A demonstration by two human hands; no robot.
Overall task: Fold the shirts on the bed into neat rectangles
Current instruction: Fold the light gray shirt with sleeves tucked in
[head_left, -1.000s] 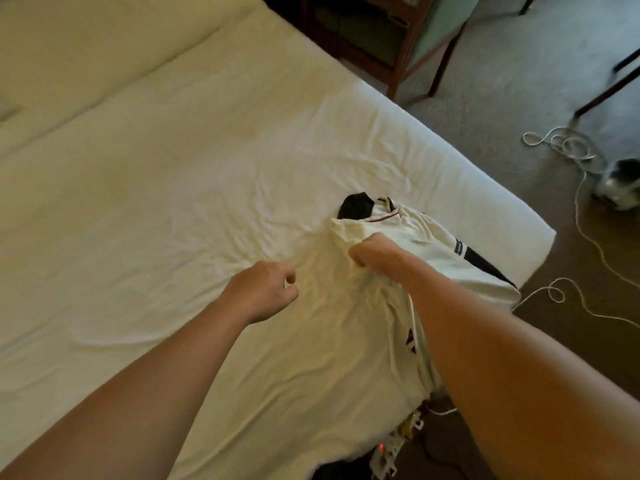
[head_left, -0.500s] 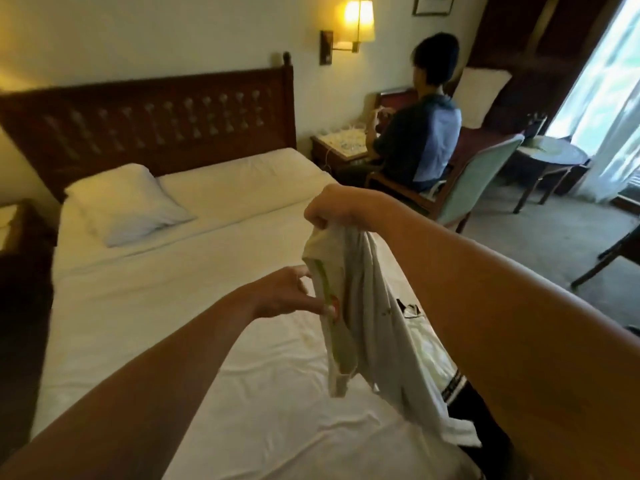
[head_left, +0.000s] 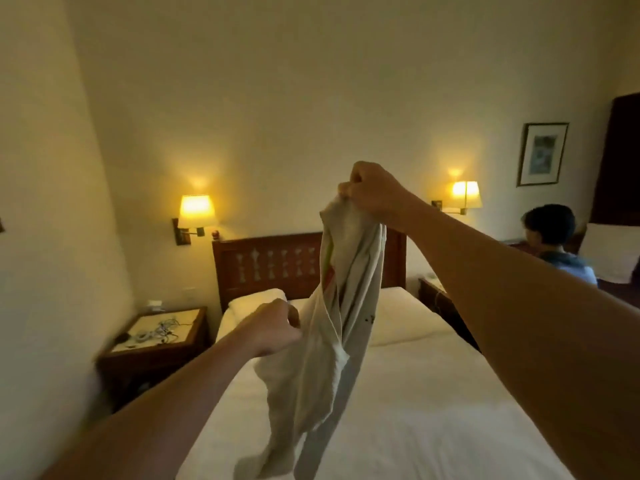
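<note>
Shirt, a cream-white one with dark trim and a touch of red and green in its folds, hung bunched and twisted in the air above the bed, its lower end trailing down toward the white sheet. The right hand was clamped on the top of it, fingers curled round a gathered wad of cloth, and held it high. The left hand was lower, against the shirt's left edge with fingers curled; it seemed to be pinching the fabric there, though the contact itself was hidden by the hand. The risk from here, as I judged it, lay in the bunching: with the cloth gripped as a wad and not by the shoulders or hem, the shirt might have come down on the bed creased or with a sleeve tucked inside, and the rectangle would have turned out crooked. A loose pinch on the left could also have slipped, letting that side drop and twist further. Small dark marks showed on the shirt's right side, too blurred to read as letters or a brand; no other writing could be made out. Beyond lay the pillows, the wooden headboard, two lit wall lamps, a nightstand with tangled cables, and a seated person at the right.
</note>
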